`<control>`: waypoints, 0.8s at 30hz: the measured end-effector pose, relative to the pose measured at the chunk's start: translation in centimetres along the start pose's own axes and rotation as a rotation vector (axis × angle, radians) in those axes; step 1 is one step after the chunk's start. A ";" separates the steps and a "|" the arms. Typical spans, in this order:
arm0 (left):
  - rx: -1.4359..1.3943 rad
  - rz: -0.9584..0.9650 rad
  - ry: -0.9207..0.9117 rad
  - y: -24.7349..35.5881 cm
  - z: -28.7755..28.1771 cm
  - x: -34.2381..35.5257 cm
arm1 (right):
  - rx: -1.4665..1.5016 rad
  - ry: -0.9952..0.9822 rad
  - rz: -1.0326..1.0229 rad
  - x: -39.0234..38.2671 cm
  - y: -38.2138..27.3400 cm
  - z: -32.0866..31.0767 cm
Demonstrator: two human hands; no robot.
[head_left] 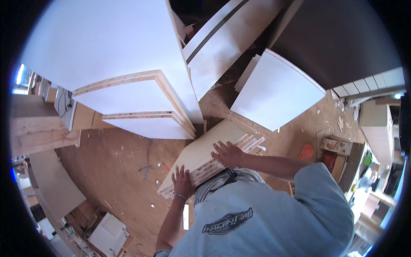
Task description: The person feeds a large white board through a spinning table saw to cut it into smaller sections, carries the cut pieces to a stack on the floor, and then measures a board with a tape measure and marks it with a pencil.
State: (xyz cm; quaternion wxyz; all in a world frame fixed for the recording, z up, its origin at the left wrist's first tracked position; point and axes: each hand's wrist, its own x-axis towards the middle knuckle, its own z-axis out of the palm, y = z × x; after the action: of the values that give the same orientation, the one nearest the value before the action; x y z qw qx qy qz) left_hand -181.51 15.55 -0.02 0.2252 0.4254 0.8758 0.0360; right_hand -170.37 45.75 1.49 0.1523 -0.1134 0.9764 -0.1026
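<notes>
A stack of several beige boards (205,145) with pale, layered edges leans toward my waist in the lower middle. My left hand (183,184) grips its left part at the near edge, fingers over the top. My right hand (227,152) lies on the stack farther right, fingers spread. Just beyond stand white panels with wooden edging (132,126), leaning on a large white sheet (111,38). To their right is another stack of white panels (276,90).
Dark boards (329,38) stand at the upper right, long white sheets (231,38) at the back. An orange object (305,151) and wooden box (336,156) sit at the right. Corrugated boards (51,184) and a white door (107,234) lie left on the scrap-strewn brown floor (107,162).
</notes>
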 end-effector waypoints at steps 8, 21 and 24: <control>-0.027 0.050 -0.173 -0.9 -0.7 -0.1 | 0.107 -0.212 -0.073 1.2 0.0 0.7; 0.157 0.585 -0.361 7.2 -11.0 -4.4 | 0.342 -0.207 0.491 -17.5 -15.6 -4.3; 0.237 0.828 -0.369 11.1 -9.8 -4.8 | 0.435 -0.101 0.693 -23.5 -20.8 -1.3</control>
State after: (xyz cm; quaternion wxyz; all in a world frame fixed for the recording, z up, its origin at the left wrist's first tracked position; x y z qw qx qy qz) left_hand -175.04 20.18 13.33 0.2936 0.7613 0.5756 -0.0537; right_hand -144.98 32.06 14.01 0.2460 0.2520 0.9037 -0.2435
